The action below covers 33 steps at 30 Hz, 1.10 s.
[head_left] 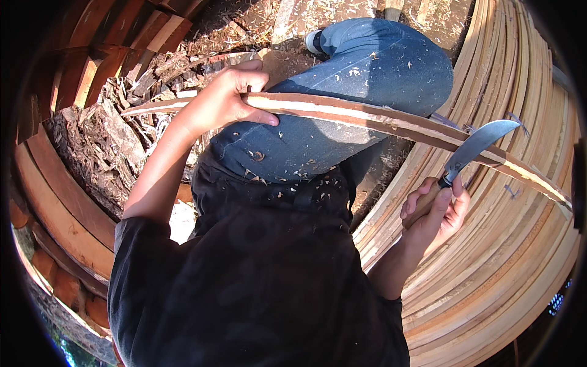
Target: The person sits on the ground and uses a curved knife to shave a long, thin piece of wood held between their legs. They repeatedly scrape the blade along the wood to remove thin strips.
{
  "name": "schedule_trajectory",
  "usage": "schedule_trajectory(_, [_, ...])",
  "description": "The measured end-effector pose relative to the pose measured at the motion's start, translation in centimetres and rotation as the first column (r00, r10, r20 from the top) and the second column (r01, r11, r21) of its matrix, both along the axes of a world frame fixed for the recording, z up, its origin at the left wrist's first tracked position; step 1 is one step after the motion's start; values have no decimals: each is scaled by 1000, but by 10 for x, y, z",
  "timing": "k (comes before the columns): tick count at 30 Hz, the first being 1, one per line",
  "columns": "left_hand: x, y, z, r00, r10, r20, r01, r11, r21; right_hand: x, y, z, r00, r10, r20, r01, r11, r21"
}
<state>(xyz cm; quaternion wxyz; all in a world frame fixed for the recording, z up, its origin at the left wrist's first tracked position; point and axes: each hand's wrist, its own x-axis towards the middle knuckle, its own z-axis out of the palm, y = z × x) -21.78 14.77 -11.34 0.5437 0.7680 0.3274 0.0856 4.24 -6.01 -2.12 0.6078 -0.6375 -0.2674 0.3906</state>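
Note:
A long, narrow wooden strip [342, 113] with brown and pale faces lies across my thighs, reaching from the left over to the right. My left hand [238, 92] grips it near its left part, thumb on the near side and fingers curled over the far side. In my right hand [437, 211] is a knife [480, 144], held by its light wooden handle. Its broad, curved steel blade points up and to the right and overlaps the strip's right part in view. Whether the edge touches the wood I cannot tell.
Long pale wooden strips [489, 263] lie stacked at my right, some tied with thin string. Reddish-brown timber pieces [67, 202] are piled at the left. Bark and shavings [131, 131] cover the ground, and small chips dot my jeans [391, 61].

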Motion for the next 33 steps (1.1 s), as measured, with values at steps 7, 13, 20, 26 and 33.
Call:
schedule_trajectory(7, [0, -1, -5, 1000, 17, 7, -17, 999, -40, -22, 4, 9, 998, 8, 67, -4, 998, -62])
schedule_trajectory(13, [-3, -2, -5, 997, 23, 67, -26, 999, 36, -18, -7, 21, 906, 216, 364, -126, 959, -255])
schedule_trajectory(20, [-2, -5, -3, 998, 41, 46, -45, 996, 80, -24, -4, 22, 921, 250, 300, -146, 933, -329])
schedule_trajectory(26, [5, -3, 1, 998, 36, 57, -40, 997, 64, -13, 1, 12, 995, -45, 92, 54, 994, -94])
schedule_trajectory(33, [7, -1, 3, 1000, 14, 20, -15, 999, 45, 2, 1, 17, 963, -216, 161, 222, 975, -23])
